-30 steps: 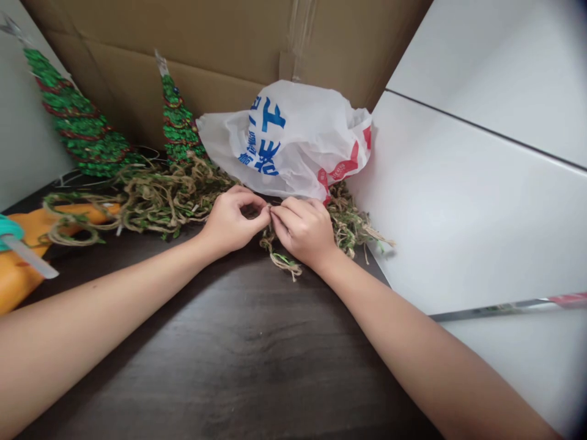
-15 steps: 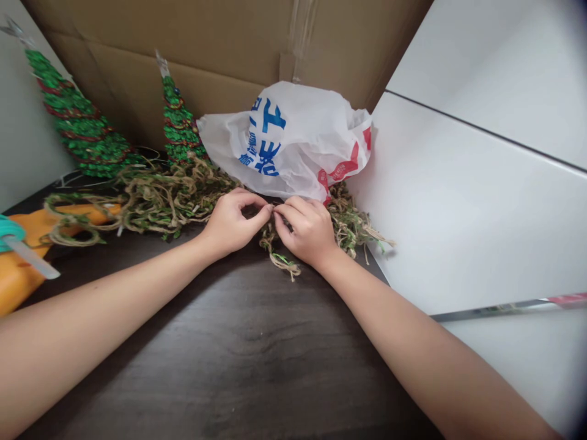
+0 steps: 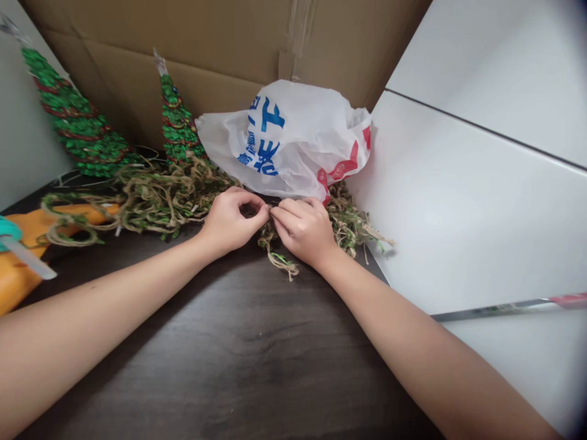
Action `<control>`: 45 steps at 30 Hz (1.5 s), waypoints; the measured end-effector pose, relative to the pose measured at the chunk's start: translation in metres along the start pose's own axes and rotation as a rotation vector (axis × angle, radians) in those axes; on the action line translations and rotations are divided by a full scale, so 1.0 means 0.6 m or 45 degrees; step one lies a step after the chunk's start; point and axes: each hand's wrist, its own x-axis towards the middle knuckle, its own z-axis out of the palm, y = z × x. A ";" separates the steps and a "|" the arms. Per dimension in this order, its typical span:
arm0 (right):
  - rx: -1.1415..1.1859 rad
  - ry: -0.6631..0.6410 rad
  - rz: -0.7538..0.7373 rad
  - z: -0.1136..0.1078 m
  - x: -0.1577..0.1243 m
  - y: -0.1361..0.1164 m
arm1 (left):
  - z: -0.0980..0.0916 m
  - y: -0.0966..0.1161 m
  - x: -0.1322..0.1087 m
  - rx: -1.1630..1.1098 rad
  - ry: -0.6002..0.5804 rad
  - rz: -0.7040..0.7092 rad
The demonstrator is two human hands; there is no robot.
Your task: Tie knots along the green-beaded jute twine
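My left hand (image 3: pixel 232 223) and my right hand (image 3: pixel 302 231) meet above the table, their fingertips pinched together. A thin strand, probably jute twine, seems to run between them, though it is too small to see clearly. Under and beside both hands lies a tangled jute twine garland with green tinsel (image 3: pixel 169 205). Its loose end (image 3: pixel 282 263) hangs just below my right hand. A crumpled white plastic bag (image 3: pixel 293 143) with blue and red print sits just behind my hands, nearly touching my right fingers.
Two green tinsel cone trees (image 3: pixel 77 116) (image 3: pixel 178 125) stand at back left against a cardboard panel (image 3: pixel 183 43). An orange object (image 3: pixel 22 250) and a teal-handled tool (image 3: pixel 9 232) lie at left. A white board (image 3: pixel 458 201) rises at right, beyond the dark wood table (image 3: pixel 229 348).
My hands stay almost in place, with the fingertips still together. The whole view has shifted very slightly.
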 end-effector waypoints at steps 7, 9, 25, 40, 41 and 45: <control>0.132 0.021 0.146 0.005 -0.001 -0.006 | -0.002 0.003 0.001 -0.020 0.007 0.006; 0.222 0.033 0.210 0.007 0.000 -0.007 | -0.002 0.002 0.001 -0.030 0.011 0.006; 0.426 0.052 0.300 0.016 -0.001 -0.001 | 0.000 -0.002 0.003 -0.021 -0.085 -0.042; 0.203 0.081 0.376 0.007 0.002 -0.018 | 0.001 0.003 0.003 0.043 -0.163 -0.028; 0.253 0.093 0.390 0.008 0.002 -0.018 | 0.001 0.002 0.004 0.029 -0.167 -0.054; 0.374 0.074 0.454 0.009 0.003 -0.016 | 0.000 0.000 0.004 0.025 -0.116 -0.080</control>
